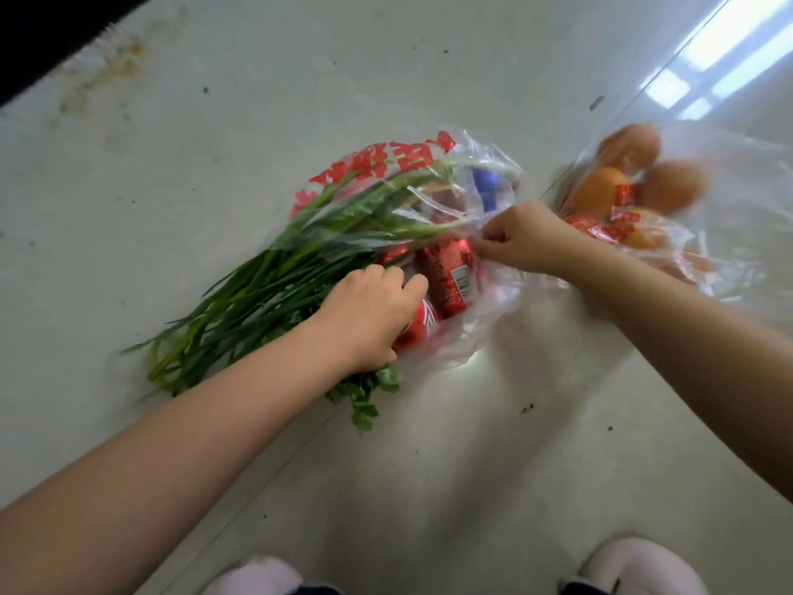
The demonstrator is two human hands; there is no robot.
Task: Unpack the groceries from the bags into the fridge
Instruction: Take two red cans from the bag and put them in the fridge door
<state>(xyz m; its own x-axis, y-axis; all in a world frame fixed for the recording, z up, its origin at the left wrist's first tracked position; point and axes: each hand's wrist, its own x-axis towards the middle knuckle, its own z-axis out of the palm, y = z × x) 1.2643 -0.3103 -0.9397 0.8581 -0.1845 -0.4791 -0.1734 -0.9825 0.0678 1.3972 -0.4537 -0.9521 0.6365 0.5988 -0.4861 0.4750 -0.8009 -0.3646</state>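
A clear plastic bag with red print (386, 163) lies on the pale floor. Long green chives (274, 272) stick out of it to the left, and some leafy herbs (364, 392) lie at its near edge. Two red soda cans lie inside: my left hand (369, 315) wraps around one (422, 324), the other red can (448, 272) lies beside it. A blue-capped item (485, 186) sits deeper in the bag. My right hand (521, 236) pinches the bag's plastic rim. A second clear bag (738, 199) to the right holds oranges (600, 191), blurred.
Pale tiled floor (300, 79) with stains and specks spreads all around. A dark edge (38, 40) runs across the top left corner. My two feet in light shoes (631, 569) show at the bottom edge.
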